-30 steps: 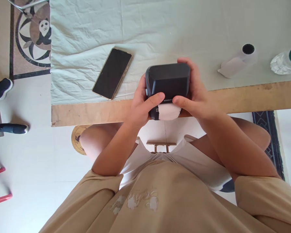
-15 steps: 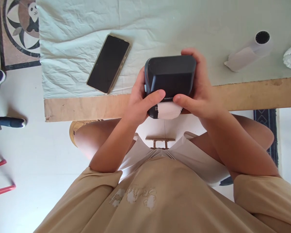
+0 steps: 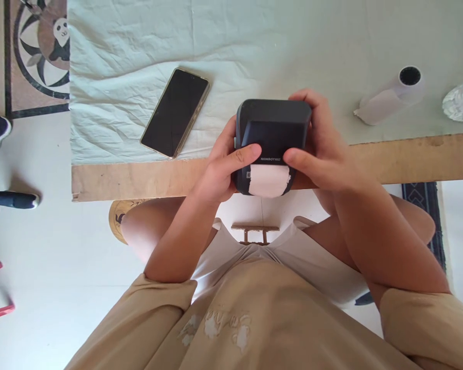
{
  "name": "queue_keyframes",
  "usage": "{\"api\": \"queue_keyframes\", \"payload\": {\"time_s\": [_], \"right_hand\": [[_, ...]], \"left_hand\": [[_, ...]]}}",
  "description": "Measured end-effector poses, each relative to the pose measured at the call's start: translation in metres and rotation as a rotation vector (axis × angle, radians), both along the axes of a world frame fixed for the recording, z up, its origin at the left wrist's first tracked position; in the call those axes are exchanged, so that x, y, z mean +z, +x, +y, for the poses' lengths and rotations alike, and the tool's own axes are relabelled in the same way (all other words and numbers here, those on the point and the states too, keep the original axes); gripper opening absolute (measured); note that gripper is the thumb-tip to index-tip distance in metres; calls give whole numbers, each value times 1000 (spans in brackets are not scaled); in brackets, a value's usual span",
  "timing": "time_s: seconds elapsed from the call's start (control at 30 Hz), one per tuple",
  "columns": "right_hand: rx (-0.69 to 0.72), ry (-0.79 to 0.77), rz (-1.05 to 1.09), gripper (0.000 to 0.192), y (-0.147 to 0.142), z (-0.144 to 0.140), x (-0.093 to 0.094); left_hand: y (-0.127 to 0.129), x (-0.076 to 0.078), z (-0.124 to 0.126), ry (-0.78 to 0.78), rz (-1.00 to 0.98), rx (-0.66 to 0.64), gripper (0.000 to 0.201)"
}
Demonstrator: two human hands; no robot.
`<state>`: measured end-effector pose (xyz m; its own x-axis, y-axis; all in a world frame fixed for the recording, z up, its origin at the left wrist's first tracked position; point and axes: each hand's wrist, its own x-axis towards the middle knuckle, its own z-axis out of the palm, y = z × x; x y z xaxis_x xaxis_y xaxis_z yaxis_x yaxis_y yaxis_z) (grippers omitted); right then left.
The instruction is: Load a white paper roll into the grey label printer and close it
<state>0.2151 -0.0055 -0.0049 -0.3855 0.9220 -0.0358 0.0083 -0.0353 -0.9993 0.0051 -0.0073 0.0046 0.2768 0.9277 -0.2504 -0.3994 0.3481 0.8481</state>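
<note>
Between both hands sits a black label printer [image 3: 275, 131] marked NIIMBOT, held up near the table's front edge. A white paper strip [image 3: 269, 180] with a ragged end sticks out of its near side. My left hand [image 3: 227, 164] wraps round the printer's left side, thumb lying on the top face. On the opposite side my right hand [image 3: 322, 144] grips it, with its thumb on top near the lettering. The fingers under the printer are hidden. A smartphone [image 3: 175, 113] with a dark screen lies on the cloth to the left of the printer.
A pale green cloth [image 3: 119, 31] covers the table, leaving a bare wooden edge [image 3: 150, 180] at the front. To the right lie a white roll [image 3: 389, 100] with a dark end and a clear plastic bottle [image 3: 461, 105]. Red metal legs [image 3: 0, 312] stand on the floor at left.
The printer has tilted slightly, so more of its lettering and paper strip shows. Both hands keep hold of it. The whole view has shifted a little.
</note>
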Motion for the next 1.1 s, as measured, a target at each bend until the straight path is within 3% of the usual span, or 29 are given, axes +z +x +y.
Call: {"api": "queue_keyframes", "payload": {"time_s": [0.13,0.2,0.33,0.47,0.6,0.7,0.83,0.97,1.1], "right_hand": [[-8,129,-128,83,15,9,-2],[-28,187,-208,80,22,12,1],[-18,183,-330,79,31,17,7],[-22,160,-438,83,32,19,8],[-79,243,-448,76,31,18,8],[-153,378,-422,67,32,15,12],[-89,438,-443,64,33,9,20],[-73,504,-517,69,33,6,27],[-101,650,-620,53,31,4,36]], "left_hand": [[-1,-1,-2,40,27,-70,58],[4,0,-7,47,20,-10,59],[14,3,-13,3,42,120,55],[11,1,-6,-9,-62,34,40],[4,-6,3,-10,-197,-19,39],[2,-11,3,26,-135,12,34],[1,-16,1,75,-56,30,31],[7,-5,-2,39,-73,53,27],[19,14,-6,-81,-97,173,27]]}}
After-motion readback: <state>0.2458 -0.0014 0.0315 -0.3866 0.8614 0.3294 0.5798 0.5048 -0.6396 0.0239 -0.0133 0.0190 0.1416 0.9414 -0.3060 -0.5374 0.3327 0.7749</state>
